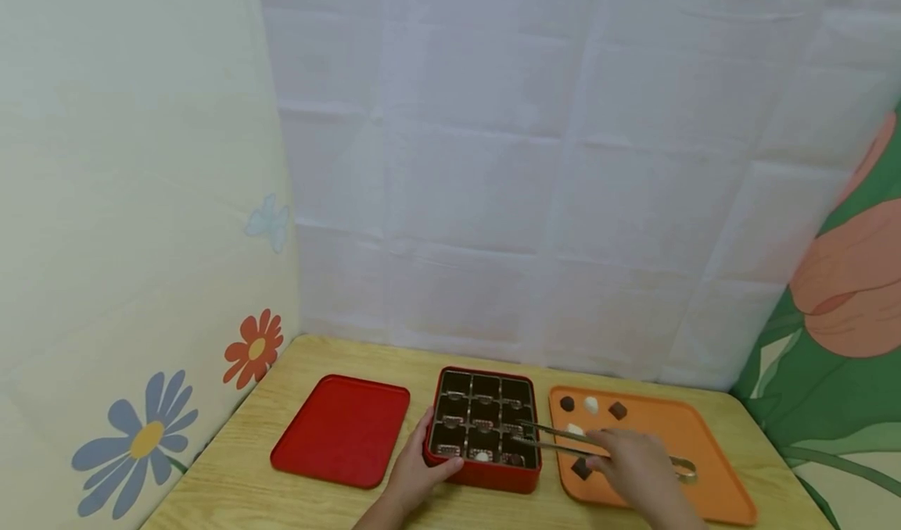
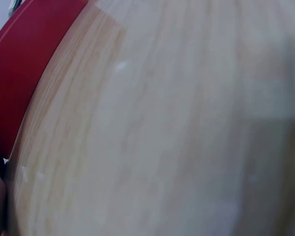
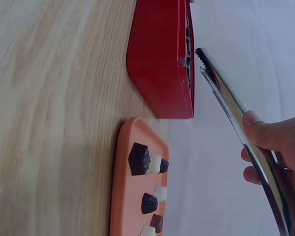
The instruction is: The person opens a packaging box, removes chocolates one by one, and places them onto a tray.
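Observation:
A red square tin [image 1: 493,475] with a dark divided insert stands in the middle of the table. A white chocolate [image 1: 482,456] sits in its front middle compartment, and a dark chocolate [image 1: 515,460] in the front right one. My left hand [image 1: 415,467] grips the tin's left front corner, thumb on the front rim. Metal tongs [image 3: 230,105] are pinched in my right hand [image 1: 637,463], which is above the orange tray [image 1: 704,456]. Their tips are over the tin's right column, slightly apart, with nothing visible between them.
Several dark and white chocolates, among them a dark one [image 3: 139,159], lie on the tray right of the tin. A red square lid [image 1: 345,428] lies flat to the left. White cloth [image 1: 450,162] hangs behind the wooden table [image 1: 232,475].

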Available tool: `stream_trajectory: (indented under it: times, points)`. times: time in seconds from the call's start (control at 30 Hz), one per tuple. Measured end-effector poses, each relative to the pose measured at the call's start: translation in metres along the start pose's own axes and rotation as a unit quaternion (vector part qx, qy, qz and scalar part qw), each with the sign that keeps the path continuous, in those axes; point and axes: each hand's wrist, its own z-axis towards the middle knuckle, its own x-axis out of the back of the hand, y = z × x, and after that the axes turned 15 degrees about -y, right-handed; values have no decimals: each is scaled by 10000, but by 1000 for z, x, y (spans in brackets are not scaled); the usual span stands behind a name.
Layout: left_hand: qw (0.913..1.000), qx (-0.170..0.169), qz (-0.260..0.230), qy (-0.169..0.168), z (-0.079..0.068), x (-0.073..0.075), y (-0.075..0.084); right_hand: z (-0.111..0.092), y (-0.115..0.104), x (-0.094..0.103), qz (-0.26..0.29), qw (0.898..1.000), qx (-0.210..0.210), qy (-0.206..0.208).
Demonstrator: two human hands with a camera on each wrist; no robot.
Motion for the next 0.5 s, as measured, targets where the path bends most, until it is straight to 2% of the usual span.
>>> stream_trajectory:
  times: [0.13, 0.37, 0.5]
  points:
    - [10000, -5, -31, -41, 0, 0, -1, 7, -10, 1, -62, 9997, 229, -39]
    - [10000, -25, 18, -25, -2, 0, 1, 18, -21, 6, -530, 9938, 980, -28]
    - [10000, -30, 1, -23, -1, 0, 0, 21, -28, 8, -599, 9916, 1138, -106]
